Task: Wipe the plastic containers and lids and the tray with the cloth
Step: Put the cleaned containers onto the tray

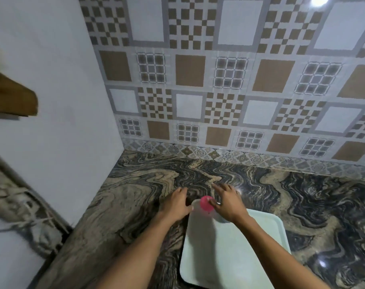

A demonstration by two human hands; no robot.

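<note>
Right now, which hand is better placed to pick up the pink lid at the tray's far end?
Right, probably. The right hand seems to touch the pink lid with its thumb, fingers spread past it. The left hand lies at the far left corner of the tray, beside the lid but apart from it.

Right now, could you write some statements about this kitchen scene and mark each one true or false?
1. The pale tray lies on the marbled counter. True.
2. A small pink thing sits at the tray's far end, between the left hand and the right hand. True.
3. The left hand holds a cloth. False: its fingers are spread and hold nothing, and no cloth shows.
4. The back wall is plain white. False: it bears patterned brown and grey tiles.
</note>
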